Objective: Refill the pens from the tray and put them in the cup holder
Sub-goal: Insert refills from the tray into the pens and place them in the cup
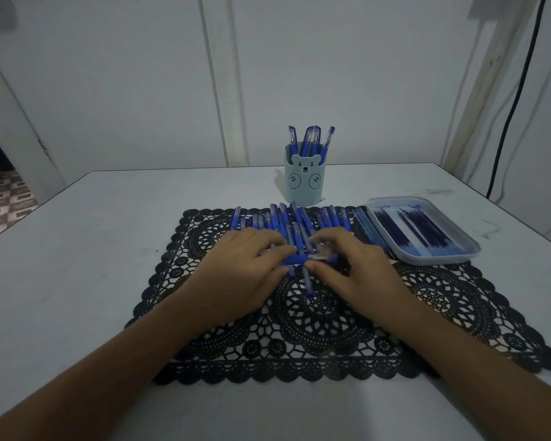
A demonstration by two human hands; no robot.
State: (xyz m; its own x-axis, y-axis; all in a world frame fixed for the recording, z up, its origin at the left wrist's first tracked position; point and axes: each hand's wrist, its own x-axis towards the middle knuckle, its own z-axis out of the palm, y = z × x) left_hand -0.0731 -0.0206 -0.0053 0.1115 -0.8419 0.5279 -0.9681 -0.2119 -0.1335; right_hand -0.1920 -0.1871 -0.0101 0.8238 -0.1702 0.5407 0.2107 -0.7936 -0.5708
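A blue pen (312, 258) lies crosswise between my two hands, just above the black lace mat (331, 313). My left hand (245, 265) pinches its blue left end and my right hand (353, 268) grips its clearer right part. Behind them a row of several blue pens (287, 218) lies on the mat, and one more pen (307, 283) points toward me under the held one. A pale blue bear cup holder (304, 183) stands farther back with several pens (310, 141) upright in it. At right, a light tray (458, 254) holds several dark refills (407, 227).
The white table (77, 249) ends at a wall behind the cup holder. A few loose refills (368, 226) lie between the pen row and the tray. A black cable (516, 100) hangs down the wall at right. A patterned floor (4, 202) shows at far left.
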